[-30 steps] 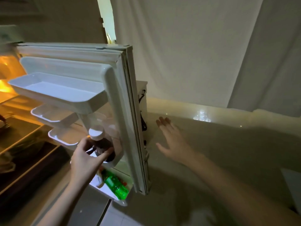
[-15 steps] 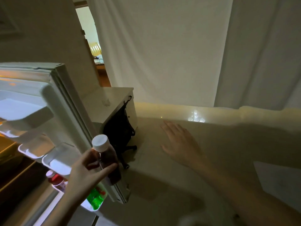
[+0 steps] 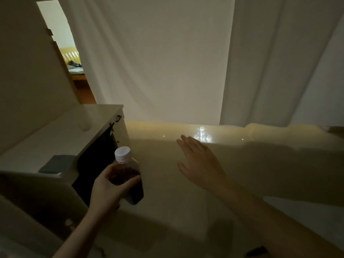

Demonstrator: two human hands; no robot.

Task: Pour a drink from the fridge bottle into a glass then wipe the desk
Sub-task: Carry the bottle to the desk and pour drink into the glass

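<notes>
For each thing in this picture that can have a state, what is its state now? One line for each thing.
bottle: capped, holds dark liquid, held in the air, slightly tilted.
white cap: on the bottle.
left hand: grips the bottle around its body.
right hand: open, fingers straight, holds nothing.
white curtain: hangs drawn, with a gap on the left.

One bottle [image 3: 128,175], two hands [image 3: 109,190], one fridge [image 3: 61,138].
</notes>
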